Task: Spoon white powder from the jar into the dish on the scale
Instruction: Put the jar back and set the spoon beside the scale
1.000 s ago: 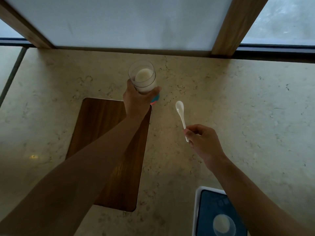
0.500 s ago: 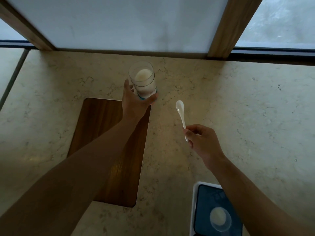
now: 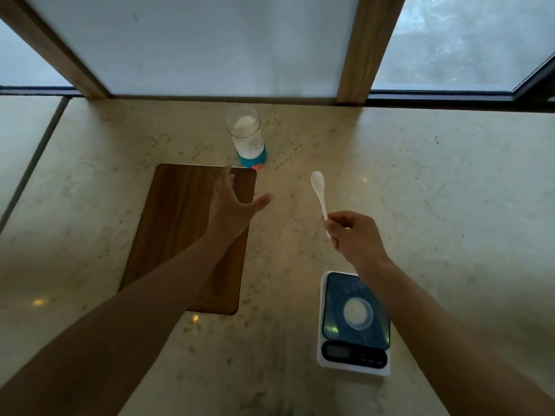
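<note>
A clear jar with white powder and a teal base stands upright on the counter near the back wall, lid off. My left hand hovers a little in front of it, fingers spread, holding nothing. My right hand pinches the handle of a white spoon, whose bowl points away and looks empty. A white scale with a dark platform sits near the front right. On it rests a small clear dish holding white powder. My right forearm crosses the scale's far right corner.
A brown wooden board lies on the marble counter under my left arm. Frosted window panes with wooden posts close off the back edge.
My left hand has let go of the jar, which now stands on the counter, and the hand has drawn back with fingers apart. My right hand still holds the spoon.
</note>
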